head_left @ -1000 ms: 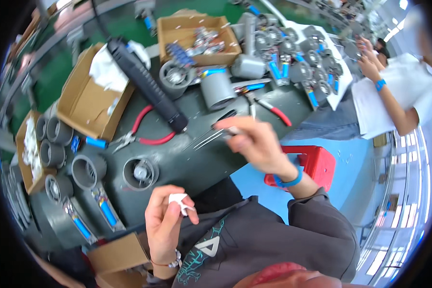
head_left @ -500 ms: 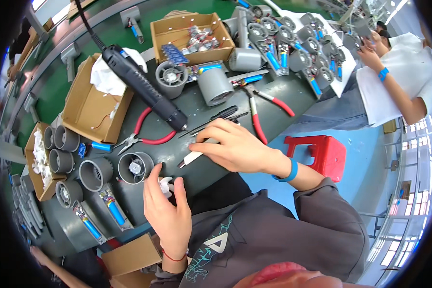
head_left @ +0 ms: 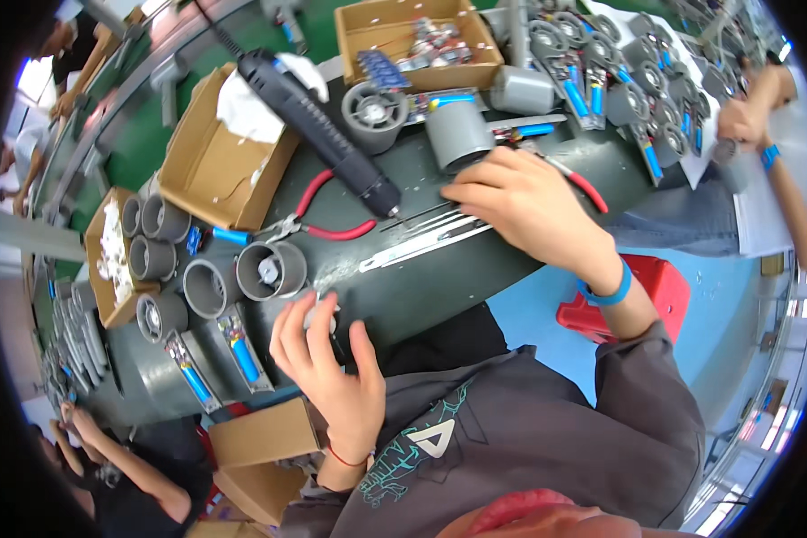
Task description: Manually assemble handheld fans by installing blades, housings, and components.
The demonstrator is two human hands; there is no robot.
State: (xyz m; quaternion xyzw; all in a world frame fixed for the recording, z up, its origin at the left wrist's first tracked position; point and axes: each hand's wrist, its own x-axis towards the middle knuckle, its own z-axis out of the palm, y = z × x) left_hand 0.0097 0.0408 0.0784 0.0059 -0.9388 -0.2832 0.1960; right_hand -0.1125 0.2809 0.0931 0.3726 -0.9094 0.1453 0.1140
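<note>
My right hand point(head_left: 533, 211) is over the tools on the dark bench, its fingers curled together; what they hold, if anything, is hidden. Beneath and beside its fingertips lie a slim white tool point(head_left: 410, 252) and thin dark tools. Red-handled pliers point(head_left: 585, 186) are partly covered by this hand. My left hand point(head_left: 332, 372) is open, thumb and fingers apart, near the bench's front edge. A small whitish piece point(head_left: 321, 318) shows behind its fingers. Just beyond stands a grey round housing point(head_left: 272, 270) with a white hub inside.
A black electric screwdriver point(head_left: 323, 134) hangs over the bench, close to red-handled cutters point(head_left: 318, 220). Cardboard boxes point(head_left: 229, 161) and several grey housings point(head_left: 211, 287) stand around. Circuit boards with blue cells point(head_left: 242, 351) lie at left. A red stool point(head_left: 646, 291) stands right; co-workers are at both sides.
My right hand has let go of the white tool, now on the bench, and moved right and away toward the other tools. The left hand's fingers have spread from the whitish piece.
</note>
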